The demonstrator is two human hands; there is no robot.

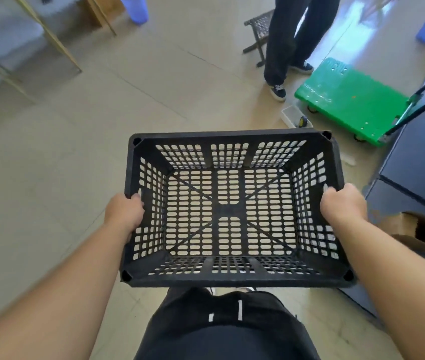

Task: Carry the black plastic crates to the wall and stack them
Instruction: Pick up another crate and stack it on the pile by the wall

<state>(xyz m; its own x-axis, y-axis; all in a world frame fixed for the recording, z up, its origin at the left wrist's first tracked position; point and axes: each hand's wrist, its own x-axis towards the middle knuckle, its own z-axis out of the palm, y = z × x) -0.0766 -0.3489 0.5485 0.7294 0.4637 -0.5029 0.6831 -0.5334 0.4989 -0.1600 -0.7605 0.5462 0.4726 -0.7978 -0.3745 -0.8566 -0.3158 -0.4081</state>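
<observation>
An empty black plastic crate (232, 278) with slotted walls and floor hangs in the air in front of my body, its open top facing me. My left hand (124, 214) grips the crate's left rim, fingers curled into the handle slot. On the opposite side my right hand (342, 203) grips the right rim the same way. The beige floor shows through the crate's holes. No other crate and no stack is in view.
A person in dark trousers (292, 40) stands ahead to the right beside a small stool (258, 24). A green platform trolley (346, 100) lies on the floor at right, next to dark cabinets (419, 167) and an open cardboard box (419, 229). A metal frame (45, 37) stands far left.
</observation>
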